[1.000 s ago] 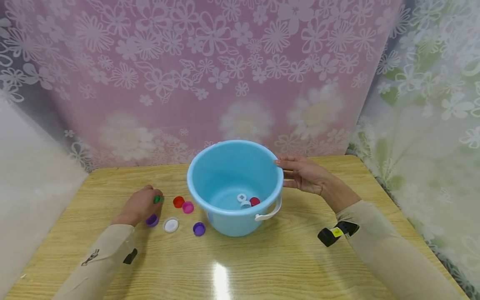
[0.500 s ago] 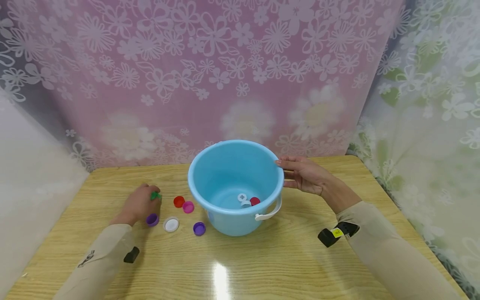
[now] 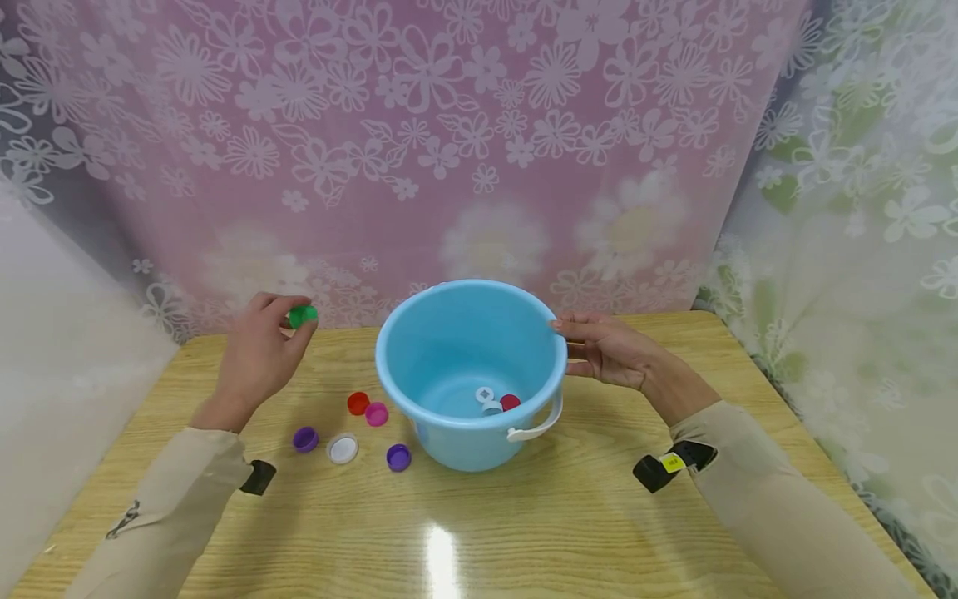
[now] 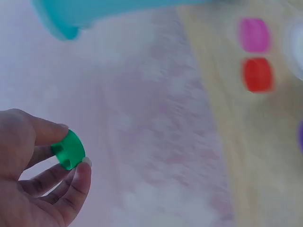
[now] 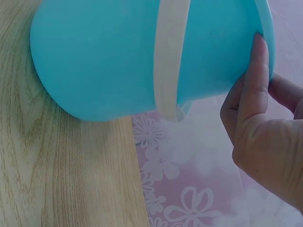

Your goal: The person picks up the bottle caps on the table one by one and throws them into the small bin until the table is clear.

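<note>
My left hand (image 3: 258,349) pinches a green bottle cap (image 3: 303,317) between thumb and fingertips, raised above the back left of the table. In the left wrist view the green cap (image 4: 69,150) is tilted, with its side towards the camera. A light blue bucket (image 3: 471,449) stands upright mid-table with two white caps (image 3: 484,394) and a red one (image 3: 510,403) inside. My right hand (image 3: 609,349) holds the bucket by its right rim. The right wrist view has one finger (image 5: 257,71) along the outer wall, up to the rim.
Left of the bucket lie a red cap (image 3: 358,403), a pink cap (image 3: 377,414), a white cap (image 3: 343,449) and two purple caps (image 3: 399,457). The bucket's white handle (image 3: 535,428) hangs at its front right. A flowered curtain (image 3: 419,166) rises behind the table.
My left hand has lifted the green cap from the table, up and towards the back. The purple cap beside that hand now shows fully. My right hand and the bucket stay put.
</note>
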`<state>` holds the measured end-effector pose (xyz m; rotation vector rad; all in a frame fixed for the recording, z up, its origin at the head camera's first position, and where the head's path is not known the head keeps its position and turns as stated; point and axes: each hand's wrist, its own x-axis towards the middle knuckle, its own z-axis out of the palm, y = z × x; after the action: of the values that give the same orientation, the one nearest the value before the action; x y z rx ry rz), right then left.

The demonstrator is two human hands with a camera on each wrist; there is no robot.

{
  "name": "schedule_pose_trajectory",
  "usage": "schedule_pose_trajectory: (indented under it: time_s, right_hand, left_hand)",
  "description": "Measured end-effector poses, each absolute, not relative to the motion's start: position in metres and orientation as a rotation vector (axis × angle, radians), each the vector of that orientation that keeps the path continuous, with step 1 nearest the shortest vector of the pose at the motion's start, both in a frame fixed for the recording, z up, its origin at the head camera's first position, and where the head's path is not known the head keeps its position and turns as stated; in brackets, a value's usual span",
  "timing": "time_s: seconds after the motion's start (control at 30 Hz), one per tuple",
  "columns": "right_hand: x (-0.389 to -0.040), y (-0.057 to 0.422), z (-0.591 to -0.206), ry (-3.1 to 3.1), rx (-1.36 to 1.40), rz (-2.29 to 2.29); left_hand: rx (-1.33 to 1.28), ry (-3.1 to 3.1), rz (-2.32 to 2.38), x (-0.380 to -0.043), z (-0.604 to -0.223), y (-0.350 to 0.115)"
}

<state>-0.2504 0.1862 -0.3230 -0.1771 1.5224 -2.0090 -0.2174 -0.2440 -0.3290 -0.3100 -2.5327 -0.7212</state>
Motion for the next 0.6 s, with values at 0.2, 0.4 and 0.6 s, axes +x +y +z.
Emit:
schedule_pose_trajectory:
  time_s: [0.2, 0.4, 0.6]
  right_hand:
    - [-0.252, 0.187, -0.323, 1.493, -0.174, -2.006]
    - [-0.252, 0.187, -0.324, 1.505, -0.168, -2.009]
    - [-0.252, 0.186, -0.324, 1.502, -0.183, -2.016]
  left_hand:
    - [-0.392, -2.402, -0.752, -0.205, -0.29, -0.215]
    - [-0.741, -2.308, -0.731, -0.193, -0.26, -0.182]
    - [-1.042, -2.343, -0.59, -0.182, -0.252, -0.155]
